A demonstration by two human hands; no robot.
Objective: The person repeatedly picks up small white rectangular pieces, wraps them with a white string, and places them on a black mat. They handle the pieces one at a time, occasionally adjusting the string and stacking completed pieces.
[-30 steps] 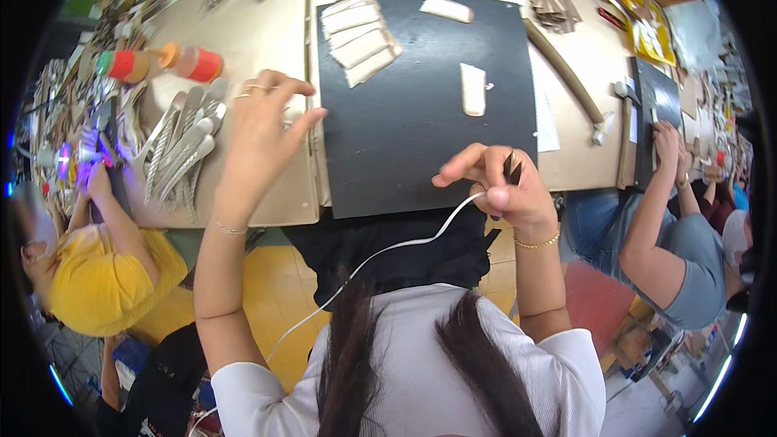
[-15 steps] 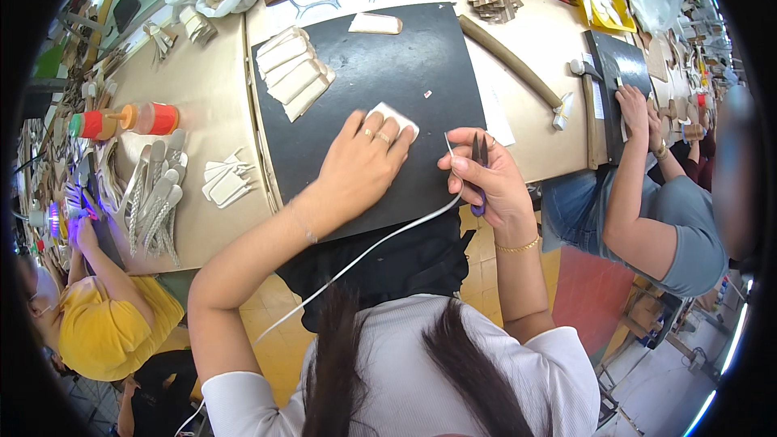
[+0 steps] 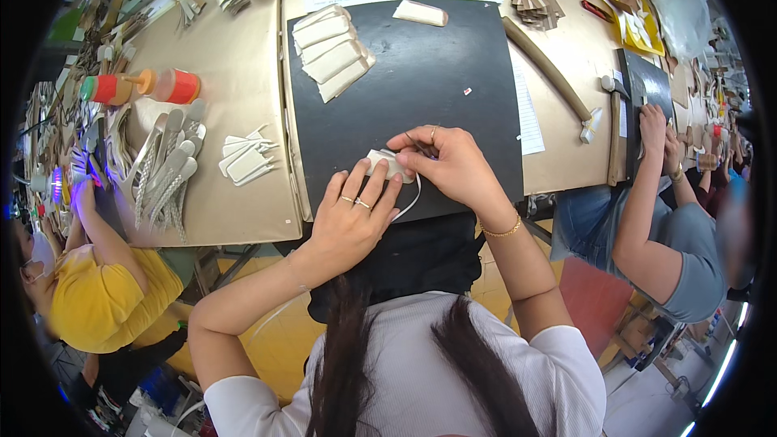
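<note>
My left hand [image 3: 348,217] lies spread over the black mat [image 3: 429,73], fingertips pressing down a small cream leather-like piece [image 3: 392,163]. Above that piece, my right hand [image 3: 455,163] has its thumb and forefinger pinched together at the edge. Dark scissors [image 3: 422,148] are tucked among the right fingers, their handles mostly hidden. A thin white cord [image 3: 418,194] loops from the piece toward my left hand and hangs past the mat's near edge. Farther back, several similar cream pieces [image 3: 333,53] lie overlapped, and a single one [image 3: 420,13] rests apart.
Left of the mat are small white tags [image 3: 247,158], braided straps [image 3: 170,170] and two bottles [image 3: 176,86]. On the right lie a long brown roll [image 3: 546,69] and a hammer [image 3: 611,85]. A person in yellow [image 3: 113,299] and one in grey-blue [image 3: 676,251] work alongside.
My right hand has moved left and down to the cream piece, bringing the cord end and scissors along. The left hand and piece have come nearer to me. The view has shifted.
</note>
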